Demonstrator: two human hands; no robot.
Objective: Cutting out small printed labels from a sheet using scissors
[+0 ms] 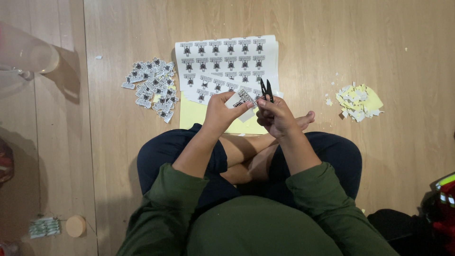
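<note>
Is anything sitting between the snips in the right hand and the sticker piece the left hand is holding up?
Nothing visible. The left hand pinches the sticker piece, and the black snips in the right hand point up just beside its edge. The printed sheets lie on the floor beyond both hands, not between them.

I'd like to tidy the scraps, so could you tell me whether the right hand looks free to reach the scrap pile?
Probably not as it stands: the right hand holds black snips, though bare floor lies open toward the scrap pile.
</note>
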